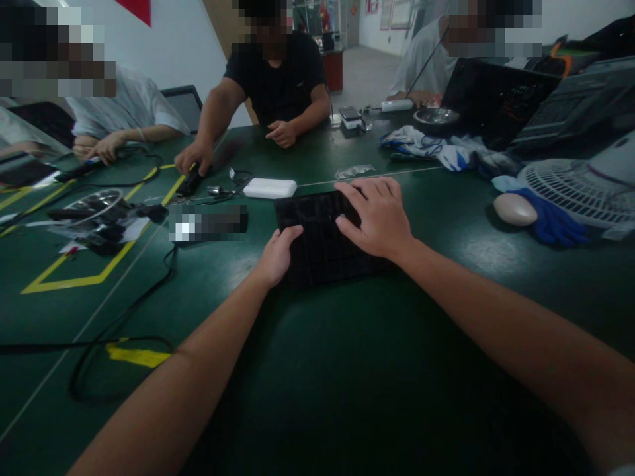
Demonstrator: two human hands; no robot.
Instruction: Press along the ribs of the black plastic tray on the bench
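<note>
A flat black tray (322, 254) with raised dividing lines, like a compartment tray, lies on the green table in front of me. My left hand (279, 254) grips its left edge, thumb on top and the other fingers mostly hidden underneath. Across the far right part of the tray rests my right hand (380, 215), its thumb and index finger apart and the other fingers stretched towards the far edge. Whatever lies under the right palm is hidden. The tray is too dark to show any contents.
Beyond the tray are a white power bank (270, 188) and a clear plastic wrapper (354, 172). Left lie a cable (124, 307) and a metal bowl (99, 206). Right are a fan (570, 185), blue glove (560, 218) and beige oval object (514, 209). Several people sit around.
</note>
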